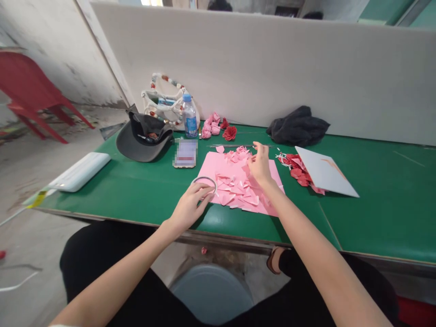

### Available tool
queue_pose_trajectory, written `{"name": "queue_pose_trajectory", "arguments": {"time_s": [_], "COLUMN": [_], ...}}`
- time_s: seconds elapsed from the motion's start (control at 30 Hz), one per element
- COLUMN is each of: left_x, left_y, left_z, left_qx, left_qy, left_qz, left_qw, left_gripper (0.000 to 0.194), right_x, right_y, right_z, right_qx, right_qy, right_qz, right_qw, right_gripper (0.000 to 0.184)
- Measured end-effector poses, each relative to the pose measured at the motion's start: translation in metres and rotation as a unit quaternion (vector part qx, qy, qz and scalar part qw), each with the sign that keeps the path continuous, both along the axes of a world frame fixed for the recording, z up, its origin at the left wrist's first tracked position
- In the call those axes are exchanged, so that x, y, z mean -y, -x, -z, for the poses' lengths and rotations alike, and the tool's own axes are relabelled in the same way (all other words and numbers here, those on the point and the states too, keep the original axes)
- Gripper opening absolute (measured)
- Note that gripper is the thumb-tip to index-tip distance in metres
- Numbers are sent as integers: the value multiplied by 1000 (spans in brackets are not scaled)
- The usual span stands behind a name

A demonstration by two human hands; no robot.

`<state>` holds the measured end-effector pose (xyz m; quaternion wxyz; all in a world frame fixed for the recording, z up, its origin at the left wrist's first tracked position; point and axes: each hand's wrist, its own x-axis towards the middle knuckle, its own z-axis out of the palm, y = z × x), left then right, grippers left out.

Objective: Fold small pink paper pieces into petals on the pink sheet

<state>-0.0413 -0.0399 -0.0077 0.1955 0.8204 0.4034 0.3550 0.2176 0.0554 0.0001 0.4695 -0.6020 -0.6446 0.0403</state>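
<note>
My left hand (190,205) grips a narrow roll of tape (215,185) by its near side, above the left edge of a pink paper sheet (207,164). On the sheet lie many loose cut pink paper petals (238,193), some with white edges. My right hand (260,165) hovers over the upper right of the sheet, its fingers apart and nothing visible in them. Just beyond its fingertips run thin dark wires (235,146). Close to its left is a bunch of crumpled pink petals (241,152).
Behind stand a bottle (190,119), white bag (195,109), pink paper flowers (211,123) and a red one (230,133). Left are a phone (185,153), cap (141,147) and white device (81,170). Right are red petals (299,175), a white board (329,172) and black cloth (298,127).
</note>
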Motion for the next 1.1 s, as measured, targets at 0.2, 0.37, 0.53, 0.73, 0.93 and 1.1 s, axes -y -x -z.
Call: {"name": "queue_pose_trajectory", "arguments": {"time_s": [0.2,0.37,0.53,0.73,0.93,1.1], "left_x": [12,22,25,20,5,5], "left_y": [-12,-18,-19,-18,-9,-6], "left_z": [-5,-4,-1,-7,-5,-4], "left_qx": [201,286,262,339,364,321], "left_qy": [236,251,205,343,522,446], "left_qz": [59,80,22,16,45,28], "left_qw": [949,921,943,876,770,835], "left_gripper": [43,58,37,22,21,25], "right_x": [72,117,130,133,130,123], "right_y": [48,87,96,93,87,75], "right_z": [-25,-20,-11,-8,-3,-10], "right_qx": [-130,-188,-209,-355,-415,-371], "right_qy": [-25,14,-6,81,111,109], "right_qz": [-129,-175,-160,-180,-208,-240], "right_qw": [983,966,965,914,879,890], "right_gripper": [51,48,53,46,53,54]}}
